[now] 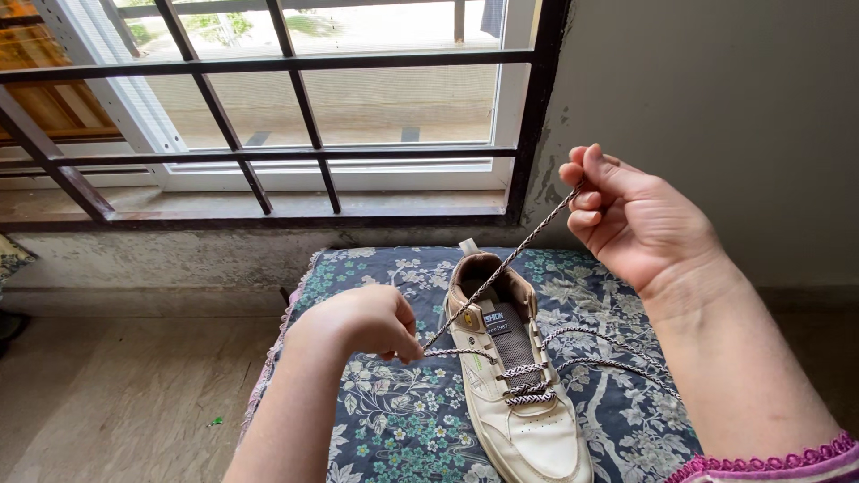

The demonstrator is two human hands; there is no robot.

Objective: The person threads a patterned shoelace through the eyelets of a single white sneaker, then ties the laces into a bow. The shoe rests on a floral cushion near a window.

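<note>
Shoelace [501,265], a braided cord flecked dark and pale, drawn taut on a diagonal from the upper eyelets of the shoe [523,407] to my raised right hand [631,219]; a second run passes sideways to my left hand [371,322]. I judge the lace light, limp and slightly rough, so it should grip well between fingertips but will slacken the instant tension drops; best taken near its end, where it is pinched now. The right fingers [583,199] are curled around the lace end; the left fingers [404,344] are clenched on the lace just beside the shoe's inner edge. The loose end [617,362] trails across the cloth to the right of the shoe.

The shoe, a cream low sneaker with a tan lining, lies sole-down, toe toward me. I judge it light, with a stiff sole and soft upper. On its tongue sits a small dark rectangular label [497,320]; a small yellow tab [469,318] marks the left side.

The shoe rests on a blue floral mattress [394,429] beneath a barred window [295,116].
</note>
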